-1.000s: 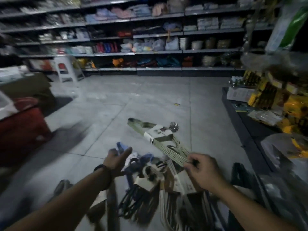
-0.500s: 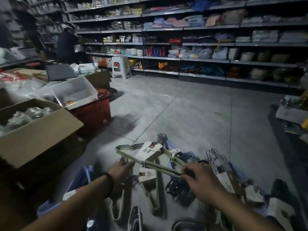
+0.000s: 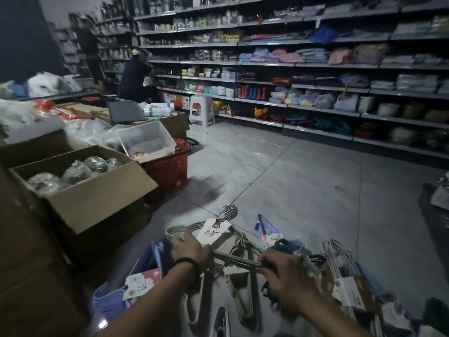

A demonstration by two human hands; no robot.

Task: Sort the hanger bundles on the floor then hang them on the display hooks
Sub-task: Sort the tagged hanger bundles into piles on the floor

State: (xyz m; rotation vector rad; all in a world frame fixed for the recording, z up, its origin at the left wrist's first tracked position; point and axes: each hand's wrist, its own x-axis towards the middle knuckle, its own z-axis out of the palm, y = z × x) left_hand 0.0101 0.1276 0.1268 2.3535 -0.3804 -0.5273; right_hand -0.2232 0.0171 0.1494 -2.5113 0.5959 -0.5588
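Note:
I hold a bundle of pale green hangers (image 3: 233,257) with a white paper label low over the floor. My left hand (image 3: 188,249) grips its left end, my right hand (image 3: 284,276) grips its right end. Below it lie more bundles: a lilac one (image 3: 148,263) at the left, a blue one (image 3: 267,227) further out, white wire ones (image 3: 340,261) at the right, and beige ones (image 3: 240,300) under my hands. No display hooks are in view.
An open cardboard box (image 3: 97,198) of wrapped goods stands at the left, with a red basket (image 3: 167,166) and a clear tub (image 3: 145,139) behind it. Stocked shelves (image 3: 315,93) run along the far wall. A white stool (image 3: 201,108) and two people (image 3: 136,76) are far left.
My view has swung left from the right-hand display to the boxes. The green bundle has come down from raised to low over the pile, and my left hand has taken hold of its left end.

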